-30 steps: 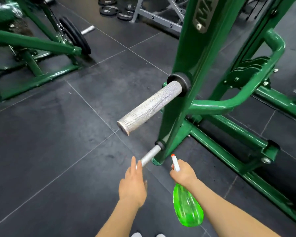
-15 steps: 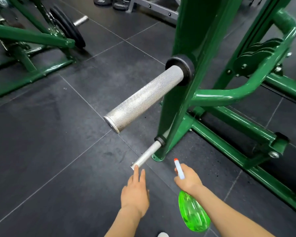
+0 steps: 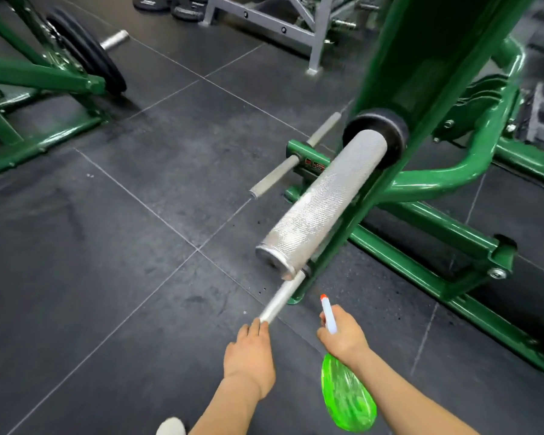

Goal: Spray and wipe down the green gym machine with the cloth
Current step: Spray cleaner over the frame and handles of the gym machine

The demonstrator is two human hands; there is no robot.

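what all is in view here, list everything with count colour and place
gym machine: one, green frame, right half, upright post with base rails on the floor
knurled sleeve: one, silver, thick, sticking out of the post toward the camera
thin pegs: three, silver, one low on the post, two on a low green bracket behind it
second machine: one, green, upper left, carrying black weight plates
rack: one, grey, top centre
loose plates: a few, black, floor at top edge
floor: dark tiles
spray bottle: one, green with white nozzle, orange tip, bottom right
shoe: one, white, bottom edge
left hand: fingertips at the low peg's end
right hand: grips the bottle neck
cloth: none visible
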